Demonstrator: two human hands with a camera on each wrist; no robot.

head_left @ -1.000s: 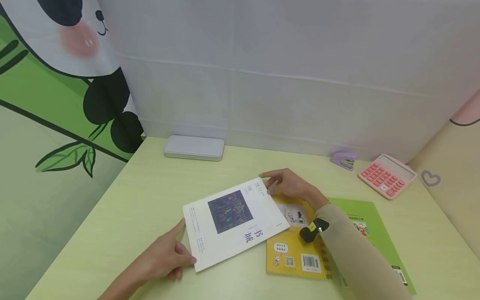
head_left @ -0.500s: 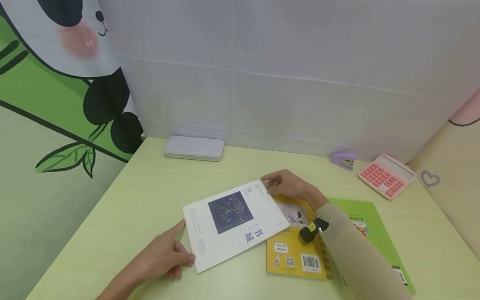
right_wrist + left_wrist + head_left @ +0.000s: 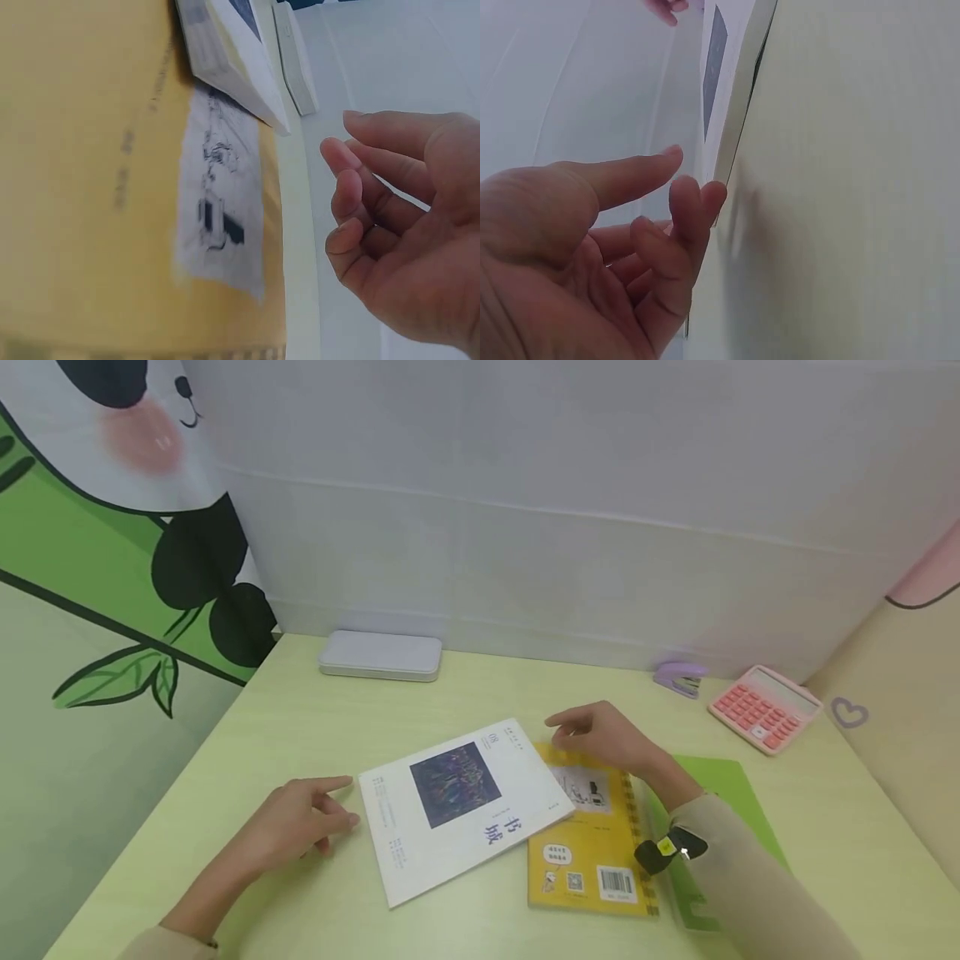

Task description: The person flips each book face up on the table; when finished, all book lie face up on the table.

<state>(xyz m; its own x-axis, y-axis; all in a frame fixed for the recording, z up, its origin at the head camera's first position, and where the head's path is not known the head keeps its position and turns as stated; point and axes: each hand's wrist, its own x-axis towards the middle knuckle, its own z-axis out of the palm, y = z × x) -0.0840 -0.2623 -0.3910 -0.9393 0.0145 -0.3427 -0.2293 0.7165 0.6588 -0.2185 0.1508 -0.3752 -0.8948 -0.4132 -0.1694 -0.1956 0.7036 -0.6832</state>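
The white book (image 3: pixel 461 806) lies flat on the green desk (image 3: pixel 300 727), and its right corner rests on top of the yellow notebook (image 3: pixel 592 843). A moment ago both hands were touching the white book. Now both have let go. The left hand (image 3: pixel 296 818) sits on the desk just beside the book's left edge, with its fingers (image 3: pixel 679 206) loose, a little bent, and holding nothing. The right hand (image 3: pixel 607 739) hangs over the top of the yellow notebook, fingers (image 3: pixel 352 195) softly curled and empty too. So the white book looks set down where it is. A green book (image 3: pixel 738 810) peeks out under the yellow one. Far back are a grey case (image 3: pixel 380 655), a purple stapler (image 3: pixel 677 677) and a pink calculator (image 3: pixel 765 707).
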